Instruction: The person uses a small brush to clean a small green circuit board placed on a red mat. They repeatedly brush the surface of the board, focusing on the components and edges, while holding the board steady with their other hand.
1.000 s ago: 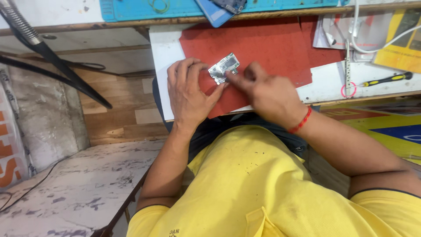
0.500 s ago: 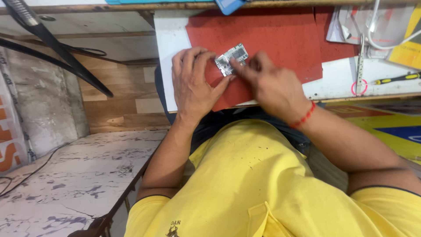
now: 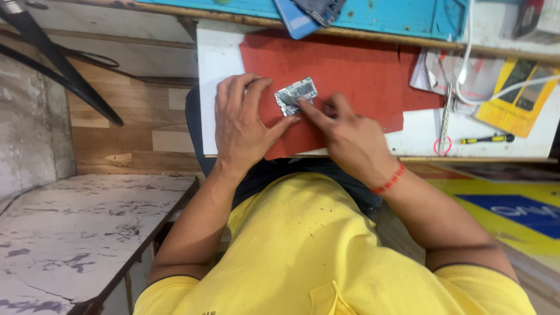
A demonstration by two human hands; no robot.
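A small silvery foil-covered piece (image 3: pixel 296 93) lies on a red mat (image 3: pixel 350 70) on the white worktop (image 3: pixel 217 58). My left hand (image 3: pixel 242 125) rests flat on the mat's left edge, its thumb reaching to the piece's lower corner. My right hand (image 3: pixel 344 137) sits just right of it, index finger pressing on the foil piece and the other fingers curled. Both hands touch the piece; neither lifts it.
A yellow-handled screwdriver (image 3: pixel 487 139) and a metal ruler (image 3: pixel 445 116) lie at the right, with white cables (image 3: pixel 472 87) and yellow packaging (image 3: pixel 513 81). A blue tray (image 3: pixel 396 14) and a phone (image 3: pixel 303 14) sit at the back. A marbled table (image 3: pixel 76 233) stands at lower left.
The view has shifted, bringing the blue tray back into sight. My hands stay on the foil piece; the right index finger now presses on its lower right part.
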